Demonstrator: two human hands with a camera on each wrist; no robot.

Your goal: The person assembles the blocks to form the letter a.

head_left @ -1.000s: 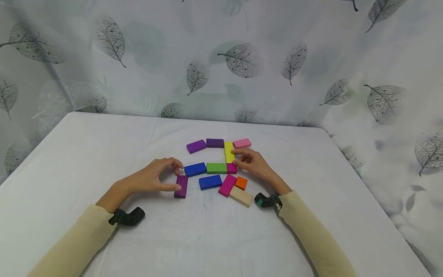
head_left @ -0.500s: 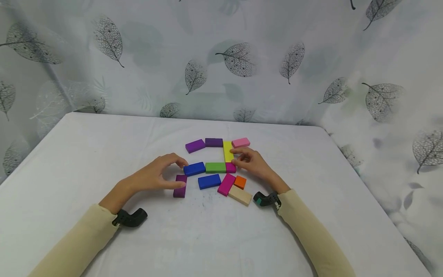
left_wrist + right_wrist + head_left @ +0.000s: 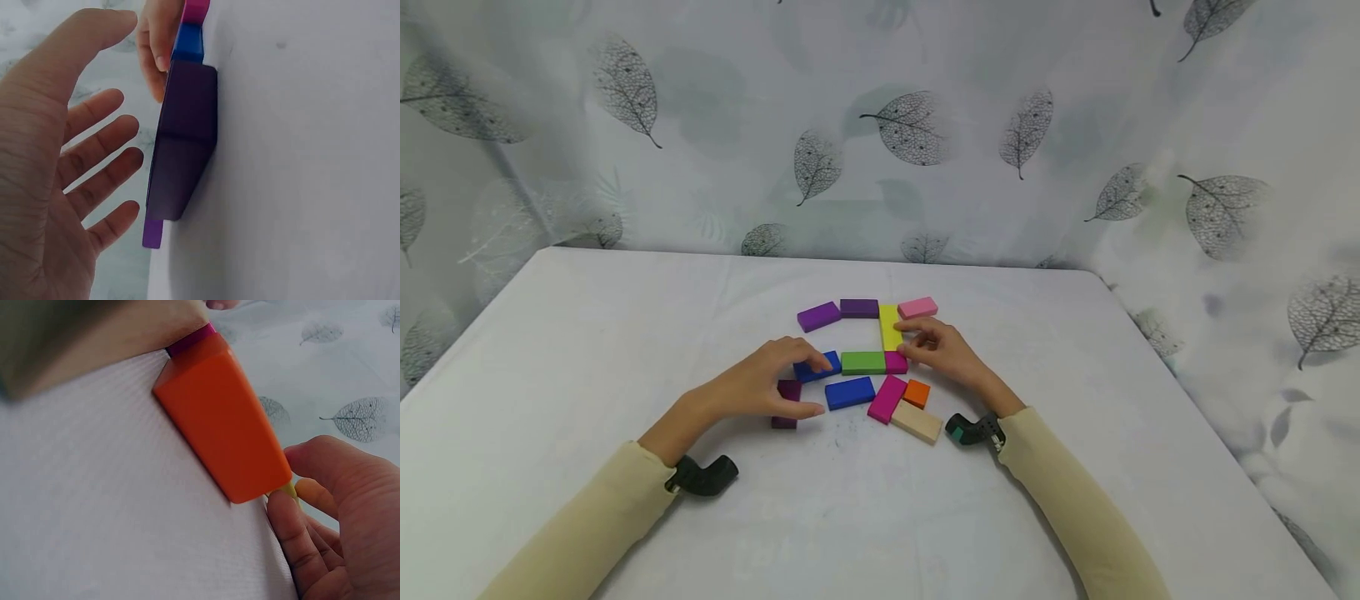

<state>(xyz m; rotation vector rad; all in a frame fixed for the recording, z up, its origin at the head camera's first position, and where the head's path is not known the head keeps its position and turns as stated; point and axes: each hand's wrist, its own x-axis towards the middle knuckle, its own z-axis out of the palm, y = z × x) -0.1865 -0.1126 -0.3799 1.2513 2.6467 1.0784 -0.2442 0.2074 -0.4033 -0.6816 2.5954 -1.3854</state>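
My left hand [image 3: 763, 382] hovers with thumb and fingers spread over a dark purple block [image 3: 184, 106] and the left end of a row. Its fingertips overlap a blue block [image 3: 815, 375] in the head view, and its thumb passes above the dark purple one. Nothing lies between its fingers. At the row's right end, my right hand [image 3: 943, 352] has its thumb and a fingertip right at the right edge of a yellow block [image 3: 888, 321]. Whether it pinches that block I cannot tell. A green block [image 3: 862, 362] and a magenta block [image 3: 895, 362] continue the row.
Behind lie two purple blocks [image 3: 859, 308] and a pink block [image 3: 917, 307]. In front are another blue block [image 3: 850, 392], a tilted magenta block [image 3: 887, 399], an orange block [image 3: 916, 393] and a tan block [image 3: 917, 422]. A white cloth covers the table [image 3: 880, 517].
My left hand has moved right, from beside the dark purple block to over it and the blue block. My right hand stays at the yellow block. The view has shifted slightly.
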